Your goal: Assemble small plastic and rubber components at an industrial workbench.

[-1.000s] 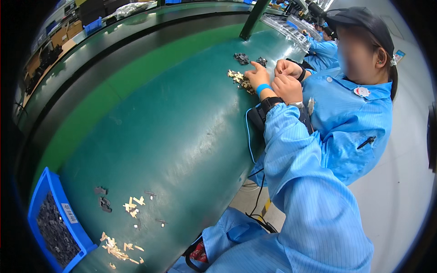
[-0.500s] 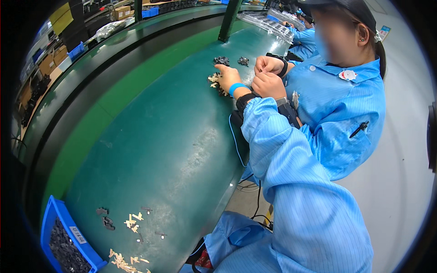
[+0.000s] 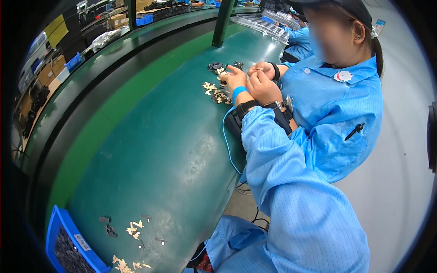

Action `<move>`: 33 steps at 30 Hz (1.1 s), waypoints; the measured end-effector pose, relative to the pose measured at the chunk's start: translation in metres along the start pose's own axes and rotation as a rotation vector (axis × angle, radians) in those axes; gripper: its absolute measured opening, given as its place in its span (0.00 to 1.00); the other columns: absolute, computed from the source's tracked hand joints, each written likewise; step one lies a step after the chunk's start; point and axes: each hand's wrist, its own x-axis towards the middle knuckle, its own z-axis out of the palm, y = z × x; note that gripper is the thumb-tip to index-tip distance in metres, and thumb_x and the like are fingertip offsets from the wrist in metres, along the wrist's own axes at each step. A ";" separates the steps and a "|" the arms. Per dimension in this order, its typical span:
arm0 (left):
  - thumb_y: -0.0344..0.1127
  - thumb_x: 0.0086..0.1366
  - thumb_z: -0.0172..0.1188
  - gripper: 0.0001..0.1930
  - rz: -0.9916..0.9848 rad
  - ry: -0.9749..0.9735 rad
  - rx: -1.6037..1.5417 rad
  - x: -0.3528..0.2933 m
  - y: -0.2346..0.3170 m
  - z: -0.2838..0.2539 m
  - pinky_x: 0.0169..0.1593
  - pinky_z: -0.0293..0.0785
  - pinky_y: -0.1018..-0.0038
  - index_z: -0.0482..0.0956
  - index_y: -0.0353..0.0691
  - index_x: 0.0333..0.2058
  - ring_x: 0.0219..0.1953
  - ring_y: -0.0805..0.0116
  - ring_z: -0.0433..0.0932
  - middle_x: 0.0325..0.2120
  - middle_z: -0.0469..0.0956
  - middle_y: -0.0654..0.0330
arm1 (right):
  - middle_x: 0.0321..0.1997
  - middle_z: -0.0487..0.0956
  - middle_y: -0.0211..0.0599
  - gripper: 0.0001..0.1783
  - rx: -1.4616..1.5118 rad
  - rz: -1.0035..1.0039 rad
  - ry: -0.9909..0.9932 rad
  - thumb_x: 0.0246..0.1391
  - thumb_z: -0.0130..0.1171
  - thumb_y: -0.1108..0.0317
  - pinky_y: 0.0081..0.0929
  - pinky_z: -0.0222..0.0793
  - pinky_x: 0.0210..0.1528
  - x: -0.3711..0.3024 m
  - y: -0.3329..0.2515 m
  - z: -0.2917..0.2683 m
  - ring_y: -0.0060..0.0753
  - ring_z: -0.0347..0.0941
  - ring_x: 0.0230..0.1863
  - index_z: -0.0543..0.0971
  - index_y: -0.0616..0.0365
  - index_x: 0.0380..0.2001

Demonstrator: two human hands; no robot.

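The right hand [image 3: 234, 82] hangs over the green worktop [image 3: 159, 150], thumb and forefinger partly spread beside a heap of small cream-coloured parts [image 3: 209, 86]; whether anything is pinched cannot be told. The left hand is out of view. Mixing is judged the chief risk: the heap lies close to a cluster of dark parts [image 3: 214, 67], so a loose sweep could merge them. A co-worker's hand [image 3: 265, 89] sits just beside, so a knock is possible; the blue cord [image 3: 224, 132] hanging near the wrist could drag pieces. Against half a second ago, more of the cream heap is exposed, and cream pieces now show between fingers and dark cluster.
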 end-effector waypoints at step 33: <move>0.27 0.59 0.48 0.16 0.165 0.610 -0.433 -0.005 -0.024 -0.075 0.50 0.69 0.70 0.65 0.29 0.46 0.47 0.61 0.70 0.44 0.69 0.48 | 0.34 0.77 0.38 0.30 0.422 0.197 -1.489 0.43 0.57 0.79 0.16 0.69 0.36 -0.340 -0.228 0.081 0.23 0.74 0.33 0.63 0.65 0.53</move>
